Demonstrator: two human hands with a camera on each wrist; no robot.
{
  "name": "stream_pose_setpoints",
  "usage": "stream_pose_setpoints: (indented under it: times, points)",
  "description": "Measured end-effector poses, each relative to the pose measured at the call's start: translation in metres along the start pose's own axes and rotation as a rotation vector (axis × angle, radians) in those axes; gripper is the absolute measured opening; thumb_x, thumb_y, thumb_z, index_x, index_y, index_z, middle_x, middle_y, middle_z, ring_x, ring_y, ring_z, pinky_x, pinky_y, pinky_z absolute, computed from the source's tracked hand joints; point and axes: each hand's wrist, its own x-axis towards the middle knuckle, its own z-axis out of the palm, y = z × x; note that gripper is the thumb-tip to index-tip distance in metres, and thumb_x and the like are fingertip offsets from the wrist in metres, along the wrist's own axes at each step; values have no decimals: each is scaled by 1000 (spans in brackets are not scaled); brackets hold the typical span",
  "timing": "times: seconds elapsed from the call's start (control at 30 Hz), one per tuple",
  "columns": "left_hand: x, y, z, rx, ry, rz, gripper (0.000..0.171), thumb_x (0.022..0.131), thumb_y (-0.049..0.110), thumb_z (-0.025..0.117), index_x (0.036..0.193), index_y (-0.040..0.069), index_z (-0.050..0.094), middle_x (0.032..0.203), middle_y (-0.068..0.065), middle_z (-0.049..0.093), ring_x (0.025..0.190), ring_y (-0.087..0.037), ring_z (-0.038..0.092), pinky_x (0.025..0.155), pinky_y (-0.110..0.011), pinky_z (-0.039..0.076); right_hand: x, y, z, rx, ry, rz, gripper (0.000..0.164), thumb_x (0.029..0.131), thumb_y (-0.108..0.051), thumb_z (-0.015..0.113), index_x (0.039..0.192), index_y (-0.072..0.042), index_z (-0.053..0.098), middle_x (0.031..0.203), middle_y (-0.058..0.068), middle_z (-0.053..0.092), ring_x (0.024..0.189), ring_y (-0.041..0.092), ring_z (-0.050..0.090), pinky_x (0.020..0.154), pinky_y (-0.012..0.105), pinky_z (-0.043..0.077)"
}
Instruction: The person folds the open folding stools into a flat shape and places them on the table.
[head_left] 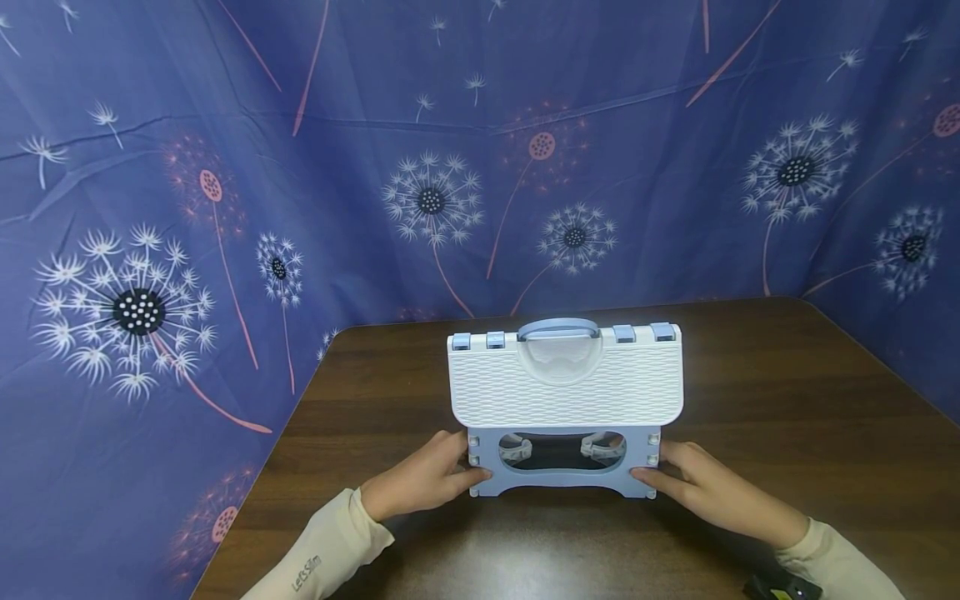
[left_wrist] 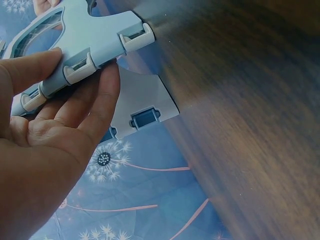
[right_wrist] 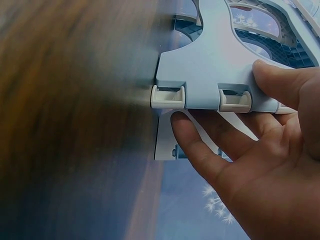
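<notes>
A white and light-blue folding step stool [head_left: 566,407] stands partly unfolded on the table, its ribbed white panel above and its blue leg panel [head_left: 566,477] facing me. At the top edge is a blue carry handle [head_left: 558,327]. My left hand [head_left: 427,477] grips the leg panel's left side, thumb on the front face and fingers behind the hinged edge. On the opposite side my right hand [head_left: 701,485] holds the panel the same way. The left wrist view shows the white hinge pieces [left_wrist: 81,70] close to the fingers; similar hinge pieces [right_wrist: 235,101] appear in the right wrist view.
The dark wooden table [head_left: 360,392] extends around the stool. A blue cloth with dandelion prints [head_left: 480,83] hangs behind the table and along both sides. Near the right sleeve lies a small black object [head_left: 782,588], partly cut off by the frame.
</notes>
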Motion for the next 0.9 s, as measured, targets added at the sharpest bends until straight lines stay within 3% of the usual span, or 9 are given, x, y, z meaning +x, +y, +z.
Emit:
stream_pose_setpoints:
  times: [0.27,0.6,0.9]
  points:
    - [0,1,0,-20,-9,-21,80,96,3,64,158,23,18,138,-7,60,112,-9,63,90,-22,52,0,-2,0,11,1,-3,28,99,-9,60,126,1,59,109,-2,70,85,7,62,69,25,54]
    - [0,1,0,-22,-10,-8,76,96,3,64,157,22,23,138,-6,60,112,-8,62,91,-23,52,0,-4,0,3,3,2,31,99,-10,61,128,0,58,114,2,70,90,5,62,73,24,54]
    - [-1,1,0,-39,-10,-15,79,96,3,64,158,22,18,138,-10,60,111,-10,63,88,-22,53,0,-4,0,5,-1,7,32,99,-11,61,130,-1,58,117,8,70,93,6,64,75,24,55]
